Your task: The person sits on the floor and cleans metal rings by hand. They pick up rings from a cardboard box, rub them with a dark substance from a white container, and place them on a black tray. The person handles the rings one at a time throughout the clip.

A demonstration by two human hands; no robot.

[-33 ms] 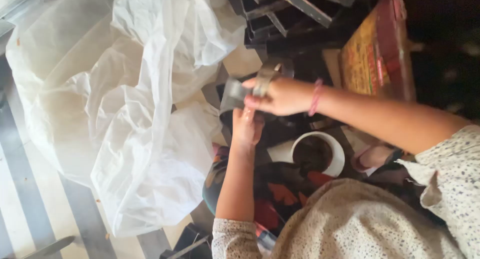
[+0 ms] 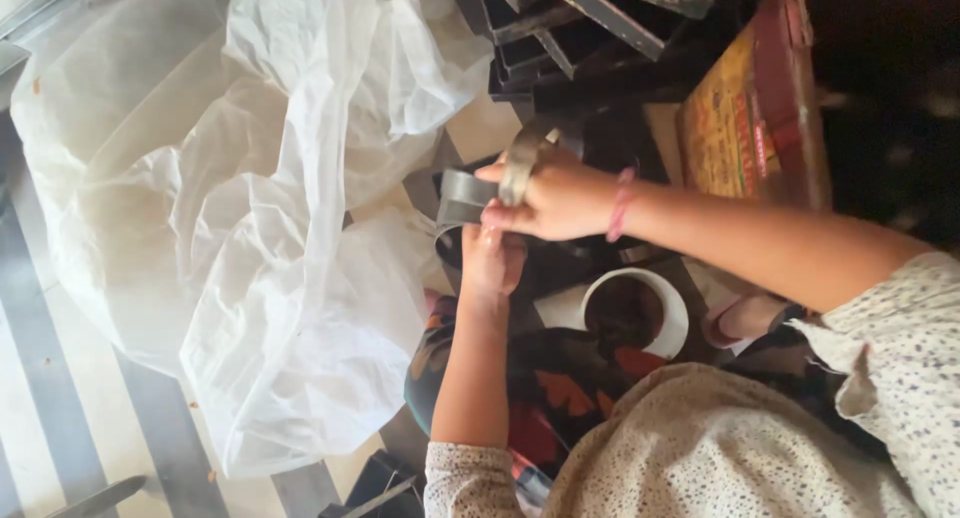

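Observation:
My right hand [image 2: 560, 200], with a pink band at the wrist, is closed round a curved grey metal strip [image 2: 520, 163] that sticks up past the fingers. Just left of it is a flat grey metal piece [image 2: 462, 194]. My left hand [image 2: 492, 260] reaches up from below, and its fingers grip the lower edge of that piece. The two hands touch over a dark round container that they mostly hide.
A big crumpled white plastic sheet [image 2: 250, 208] covers the striped floor on the left. Dark metal frames [image 2: 570, 28] are stacked at the top, next to a yellow and red printed box [image 2: 740, 118]. A white-rimmed bowl [image 2: 680, 323] with dark contents sits by my patterned lap.

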